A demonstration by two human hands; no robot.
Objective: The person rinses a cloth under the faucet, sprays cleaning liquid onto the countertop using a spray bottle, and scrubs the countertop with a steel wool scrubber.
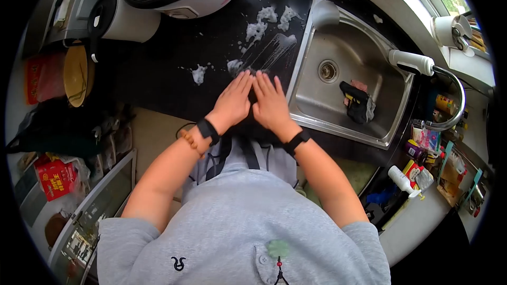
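My left hand (233, 100) and my right hand (271, 101) lie side by side at the front of the dark countertop (158, 68), fingers stretched forward and pressed flat. Their fingertips meet a patch of white foam (234, 66). Beyond them, streaks of smeared foam (280, 46) run toward the sink. Thicker foam clumps (256, 30) sit farther back, and a small one (198, 74) lies to the left. Whether anything thin is under the fingertips, I cannot tell. Dark bands circle both wrists, with a beaded bracelet (191, 143) on the left.
To the right is a steel sink (301, 103) holding dark and pink cloths (359, 103). A curved faucet (457, 103) stands beyond it. A rice cooker (185, 5) and a grey lidded pot (132, 21) stand back left. Bottles and packets (417, 163) crowd the right.
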